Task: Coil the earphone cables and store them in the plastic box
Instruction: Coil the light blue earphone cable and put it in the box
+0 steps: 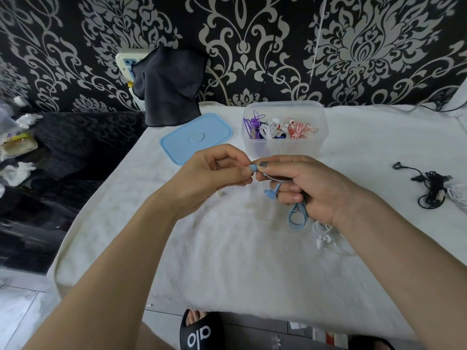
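Both hands hold a light blue earphone cable (297,215) above the white towel. My right hand (310,185) grips its coiled loops, which hang below the fist. My left hand (219,170) pinches one blue earbud end next to the right thumb; another blue earbud dangles under the right fingers. The clear plastic box (284,147) stands just behind the hands, holding purple, white and red-white coiled earphones. A white earphone (324,239) lies on the towel under my right wrist. A black earphone tangle (430,189) lies at the right.
The box's blue lid (197,137) lies left of the box. A dark cloth (169,89) hangs over a wall socket at the back. The white towel (202,248) covers the table. Crumpled tissues and clutter sit on the dark surface at left.
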### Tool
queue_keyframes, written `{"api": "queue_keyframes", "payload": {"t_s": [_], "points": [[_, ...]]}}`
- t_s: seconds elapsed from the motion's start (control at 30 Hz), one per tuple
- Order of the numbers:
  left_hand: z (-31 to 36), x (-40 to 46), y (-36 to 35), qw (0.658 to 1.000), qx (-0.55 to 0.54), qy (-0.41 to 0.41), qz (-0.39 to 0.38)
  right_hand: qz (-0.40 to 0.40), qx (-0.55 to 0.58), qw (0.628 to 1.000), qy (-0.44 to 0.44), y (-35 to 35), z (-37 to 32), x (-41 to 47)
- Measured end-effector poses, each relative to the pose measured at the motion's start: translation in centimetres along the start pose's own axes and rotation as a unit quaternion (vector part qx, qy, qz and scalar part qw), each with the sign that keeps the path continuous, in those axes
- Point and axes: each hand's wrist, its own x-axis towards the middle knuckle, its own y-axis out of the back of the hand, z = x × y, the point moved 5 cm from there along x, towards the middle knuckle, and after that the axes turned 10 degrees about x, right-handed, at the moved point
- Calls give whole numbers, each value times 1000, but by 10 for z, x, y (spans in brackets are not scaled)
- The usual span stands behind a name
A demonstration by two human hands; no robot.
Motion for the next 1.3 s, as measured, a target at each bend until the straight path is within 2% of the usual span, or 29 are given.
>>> {"api": "queue_keyframes", "payload": {"t_s": [0.53,0.93,1.1,1.3], "points": [[4,-1,3,1000,6,-22,3,-9,31,999,10,-5,-1,-2],[6,-2,1,999,-28,-25,-18,-15,76,996,-41,-6,1,-4],[13,-3,2,997,11,-70,3,-6,182,979,-95,-10,11,-5],[20,-11,-1,987,103,-99,80,-2,267,956,-124,-12,16,-2]]}}
